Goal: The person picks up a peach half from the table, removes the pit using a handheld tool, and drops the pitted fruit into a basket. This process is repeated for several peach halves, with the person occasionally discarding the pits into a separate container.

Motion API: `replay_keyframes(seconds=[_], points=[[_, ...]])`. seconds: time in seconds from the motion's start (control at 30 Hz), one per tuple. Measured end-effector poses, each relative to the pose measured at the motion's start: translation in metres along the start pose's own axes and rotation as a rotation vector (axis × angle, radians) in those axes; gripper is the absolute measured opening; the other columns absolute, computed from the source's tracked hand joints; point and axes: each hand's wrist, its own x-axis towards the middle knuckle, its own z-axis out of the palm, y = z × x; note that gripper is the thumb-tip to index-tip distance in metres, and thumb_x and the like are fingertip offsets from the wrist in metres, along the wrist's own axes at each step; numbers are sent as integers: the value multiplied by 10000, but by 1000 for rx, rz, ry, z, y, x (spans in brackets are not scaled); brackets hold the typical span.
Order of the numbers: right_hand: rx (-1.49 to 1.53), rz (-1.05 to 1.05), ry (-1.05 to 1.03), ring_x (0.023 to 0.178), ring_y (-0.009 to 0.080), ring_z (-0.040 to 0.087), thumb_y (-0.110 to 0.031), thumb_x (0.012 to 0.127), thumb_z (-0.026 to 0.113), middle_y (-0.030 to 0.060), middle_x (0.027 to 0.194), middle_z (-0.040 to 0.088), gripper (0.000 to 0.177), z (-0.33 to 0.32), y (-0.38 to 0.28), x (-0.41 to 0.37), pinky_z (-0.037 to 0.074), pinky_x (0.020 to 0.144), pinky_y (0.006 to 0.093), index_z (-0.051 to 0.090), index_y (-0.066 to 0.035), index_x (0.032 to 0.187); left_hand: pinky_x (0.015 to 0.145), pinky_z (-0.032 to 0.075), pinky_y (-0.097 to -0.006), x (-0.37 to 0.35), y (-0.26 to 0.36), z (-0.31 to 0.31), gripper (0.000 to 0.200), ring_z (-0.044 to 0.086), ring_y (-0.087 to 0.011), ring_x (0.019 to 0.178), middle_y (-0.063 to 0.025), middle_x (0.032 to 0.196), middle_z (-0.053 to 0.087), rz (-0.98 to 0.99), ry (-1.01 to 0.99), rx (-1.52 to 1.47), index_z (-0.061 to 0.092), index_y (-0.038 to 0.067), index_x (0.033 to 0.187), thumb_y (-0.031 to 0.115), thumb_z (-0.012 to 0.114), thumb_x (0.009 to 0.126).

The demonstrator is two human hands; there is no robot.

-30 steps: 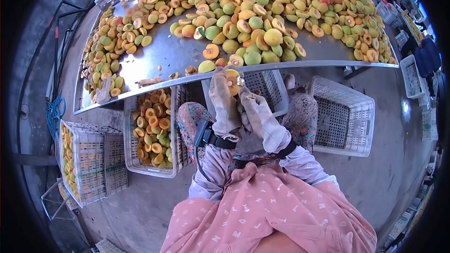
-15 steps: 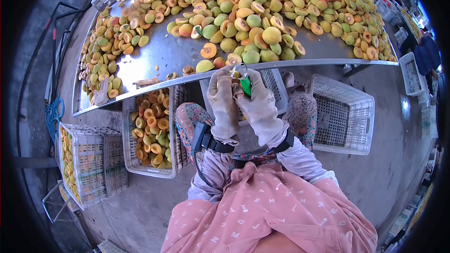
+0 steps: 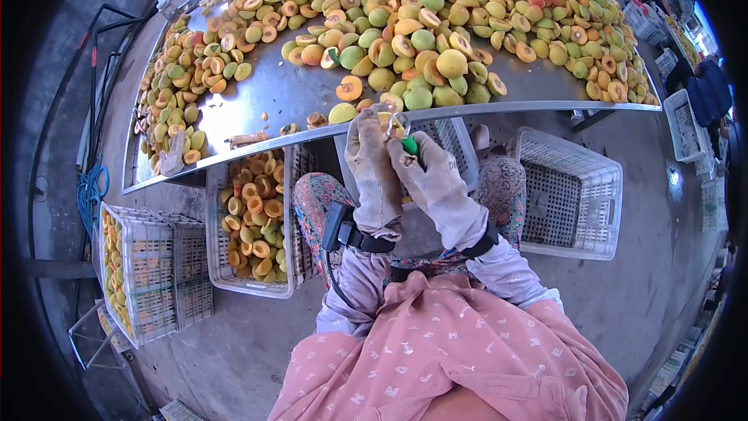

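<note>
Just off the bench's (image 3: 499, 108) near edge, the gloved left hand (image 3: 372, 164) clasps a barely visible fruit (image 3: 387, 125) steady, probably so the right hand (image 3: 433, 179), gripping a green-handled loop tool (image 3: 408, 145), can dig into it.

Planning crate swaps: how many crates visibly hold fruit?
2. One crate sits under the table, left of the person's knees, holding halved fruit; another crate stands farther left. A third crate, behind the left hand and right hand, is partly hidden and may hold some.
</note>
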Motion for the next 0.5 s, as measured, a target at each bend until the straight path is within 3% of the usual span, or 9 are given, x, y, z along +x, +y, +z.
replay_keyframes(seconds=[0.03, 0.07, 0.1, 0.33, 0.43, 0.5], points=[[17, -6, -71, 760, 409, 630, -286, 917, 604, 200, 780, 641, 246, -5, -1, -1, 488, 651, 450, 589, -46, 968, 752, 497, -248, 0, 6, 3, 323, 607, -125, 880, -67, 1029, 644, -215, 50, -211, 586, -25, 1166, 218, 490, 975], [36, -11, -140, 752, 416, 625, -319, 944, 570, 208, 784, 642, 287, -10, -4, -3, 483, 652, 445, 605, -34, 963, 752, 497, -248, -2, 11, 4, 323, 607, -125, 880, -67, 1029, 644, -216, 47, -210, 586, -25, 1166, 218, 490, 975], [4, 16, -177, 695, 146, 534, -303, 987, 506, 100, 773, 617, 332, -15, -10, -5, 461, 672, 312, 604, 14, 989, 754, 497, -249, -3, 18, 6, 333, 608, -124, 881, -69, 1029, 643, -160, 11, -165, 589, -23, 1162, 233, 479, 980], [138, 100, -224, 689, 104, 471, -297, 997, 495, 51, 744, 585, 338, -8, -8, -6, 437, 631, 296, 610, 20, 965, 757, 500, -260, -3, 18, 3, 341, 617, -143, 881, -85, 1025, 642, 76, -41, 75, 606, -27, 1110, 237, 427, 990], [221, 135, -256, 690, 81, 436, -287, 1002, 489, 3, 724, 543, 333, -5, -6, -5, 421, 614, 277, 615, 19, 961, 749, 504, -268, -1, 19, 2, 329, 621, -152, 874, -88, 1019, 640, -15, -63, -44, 614, -27, 1065, 228, 422, 987], [122, 51, -242, 683, 65, 413, -287, 1003, 497, -27, 729, 538, 333, -4, -6, -4, 406, 602, 259, 619, 18, 950, 741, 506, -266, 2, 20, 0, 319, 624, -152, 864, -87, 1002, 643, -39, -81, -44, 615, -28, 1051, 224, 431, 985]])
